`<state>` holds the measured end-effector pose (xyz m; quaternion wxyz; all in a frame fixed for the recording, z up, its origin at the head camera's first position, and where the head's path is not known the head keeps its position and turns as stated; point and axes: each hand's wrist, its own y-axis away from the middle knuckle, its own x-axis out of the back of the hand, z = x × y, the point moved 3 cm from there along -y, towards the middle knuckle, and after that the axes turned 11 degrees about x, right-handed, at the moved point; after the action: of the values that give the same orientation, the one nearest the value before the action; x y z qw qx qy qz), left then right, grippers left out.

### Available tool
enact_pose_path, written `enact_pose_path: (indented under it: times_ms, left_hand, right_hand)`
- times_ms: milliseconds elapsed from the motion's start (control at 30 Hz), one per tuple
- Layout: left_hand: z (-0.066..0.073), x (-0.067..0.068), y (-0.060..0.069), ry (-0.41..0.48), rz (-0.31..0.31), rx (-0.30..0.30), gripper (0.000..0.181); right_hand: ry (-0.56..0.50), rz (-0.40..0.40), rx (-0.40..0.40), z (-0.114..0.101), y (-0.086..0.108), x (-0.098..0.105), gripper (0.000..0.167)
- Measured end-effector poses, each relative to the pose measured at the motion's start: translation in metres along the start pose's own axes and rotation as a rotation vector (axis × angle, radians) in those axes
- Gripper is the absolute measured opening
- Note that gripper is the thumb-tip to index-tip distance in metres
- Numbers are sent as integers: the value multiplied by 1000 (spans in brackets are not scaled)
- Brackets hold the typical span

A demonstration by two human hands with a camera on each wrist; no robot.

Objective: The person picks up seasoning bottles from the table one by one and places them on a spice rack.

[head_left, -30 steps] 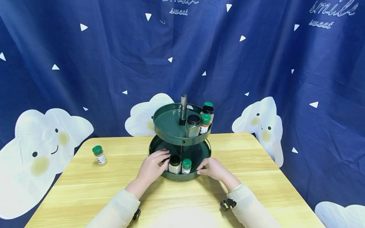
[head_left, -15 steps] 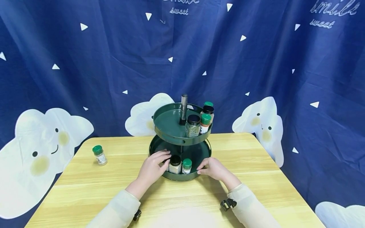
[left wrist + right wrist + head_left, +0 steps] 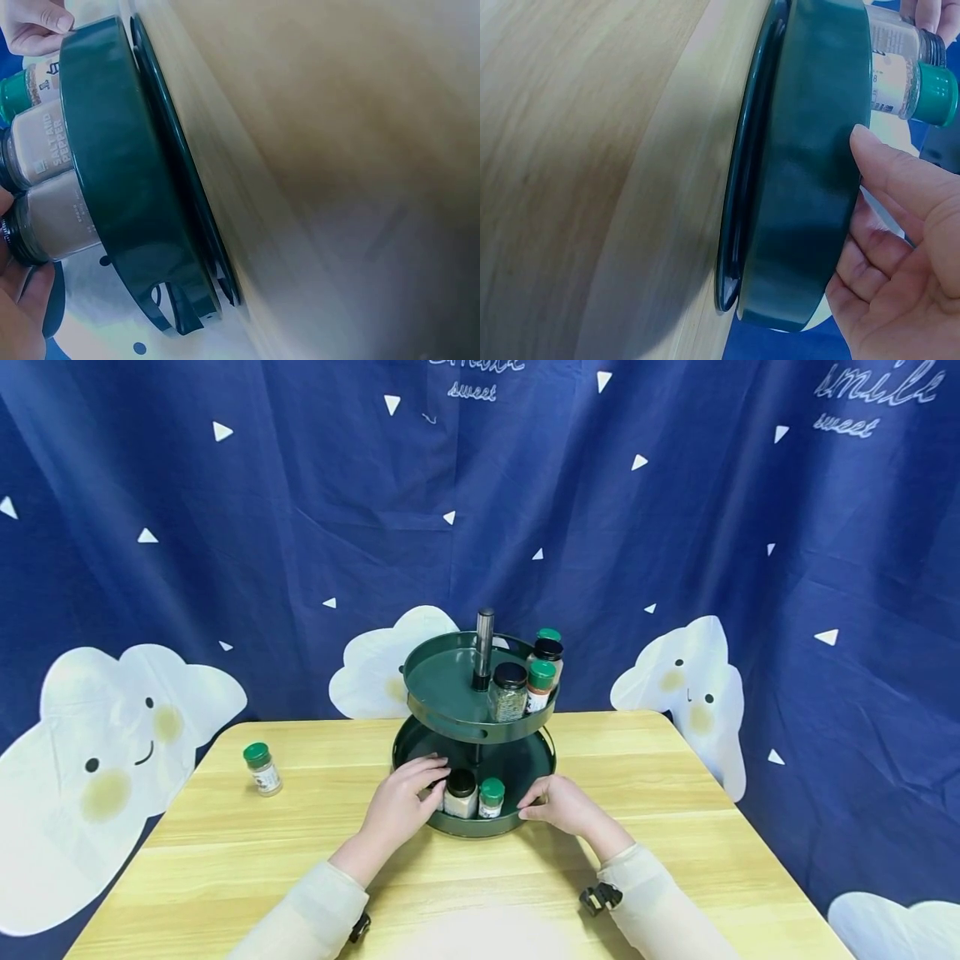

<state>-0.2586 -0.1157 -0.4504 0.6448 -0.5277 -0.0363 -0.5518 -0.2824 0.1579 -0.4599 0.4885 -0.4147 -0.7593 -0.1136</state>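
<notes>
A dark green two-tier turntable rack (image 3: pixel 450 703) stands on the table. My left hand (image 3: pixel 405 797) grips a black-lidded spice jar (image 3: pixel 64 217) around its lid, at the front left of the lower tier; in the head view the hand mostly hides that jar. Right beside it are another black-lidded jar (image 3: pixel 460 800), marked salt and pepper in the left wrist view, and a small green-capped shaker (image 3: pixel 491 799). At the lower tier's front right, my right hand (image 3: pixel 558 806) pinches the rim (image 3: pixel 817 187), its thumb on the outside.
On the upper tier, a black-lidded jar of herbs (image 3: pixel 508 693), a green-capped shaker (image 3: pixel 538 687) and further jars crowd the right side around the metal post (image 3: pixel 483 643). One green-capped shaker (image 3: pixel 262 770) stands alone on the wooden table's left. A blue curtain (image 3: pixel 337 510) hangs behind.
</notes>
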Motion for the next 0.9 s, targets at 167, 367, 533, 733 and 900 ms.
enact_pose_path:
  times_ms: [167,367,533,733,900]
  left_hand:
    - [-1,2,3,-11,2,-7,19]
    - [0,6,5,-2,-9,7,19]
    - [1,9,7,-1,-4,-4,20]
    - [2,13,9,3,2,-23,20]
    - [-1,17,11,-7,-4,-12,22]
  right_hand:
    - [0,-1,4,0,0,0,3]
    - [0,-1,2,1,0,0,4]
    - [7,-1,-7,2,0,-1,4]
    - [7,2,-11,2,0,-1,4]
    - [7,3,-8,1,-1,-1,4]
